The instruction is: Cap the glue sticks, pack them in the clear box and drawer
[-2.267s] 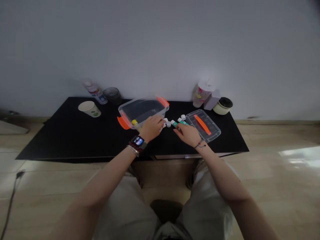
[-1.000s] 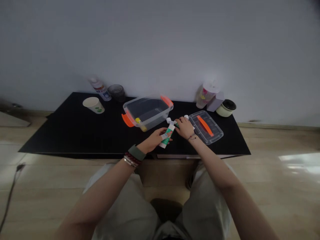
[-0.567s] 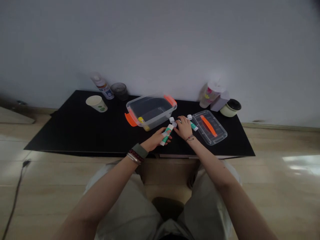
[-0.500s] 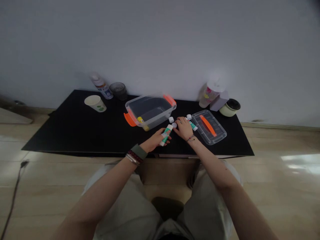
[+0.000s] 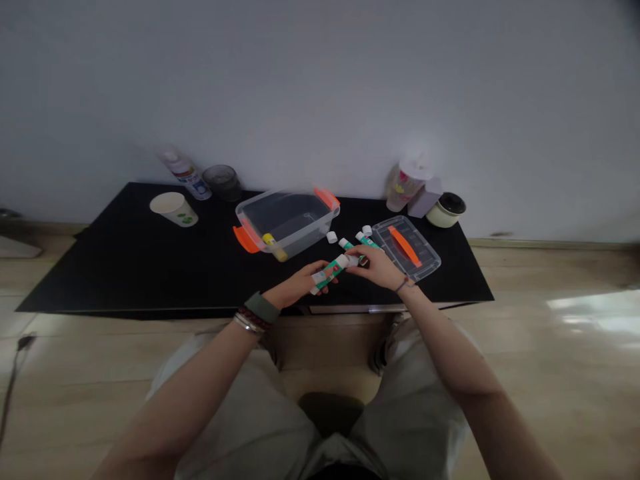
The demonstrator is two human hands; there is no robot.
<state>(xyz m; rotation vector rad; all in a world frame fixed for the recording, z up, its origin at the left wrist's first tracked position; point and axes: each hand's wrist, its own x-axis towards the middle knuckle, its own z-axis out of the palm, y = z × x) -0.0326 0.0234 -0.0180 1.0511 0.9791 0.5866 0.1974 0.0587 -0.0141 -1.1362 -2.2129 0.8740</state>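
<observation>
Far left of the left hand, a clear plastic storage box (image 5: 287, 217) on the black surface (image 5: 100, 280) holds a yellow-capped glue stick (image 5: 273, 247) at its near corner. The left hand (image 5: 300, 283) is closed around a green-and-white glue stick (image 5: 330, 270), held level, with a loose white cap (image 5: 331, 237) just ahead; the right hand (image 5: 375, 263) has its fingers (image 5: 351, 250) bunched at the stick's far end, grip unclear. Ahead of that hand lie a teal-striped glue stick (image 5: 367, 240) and, to its right, a clear lid with an orange handle (image 5: 405, 250).

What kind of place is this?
Probably a room in someone's home: a black table against a plain wall, a paper cup and lidded tumbler on it, and a shiny wood-look floor.
</observation>
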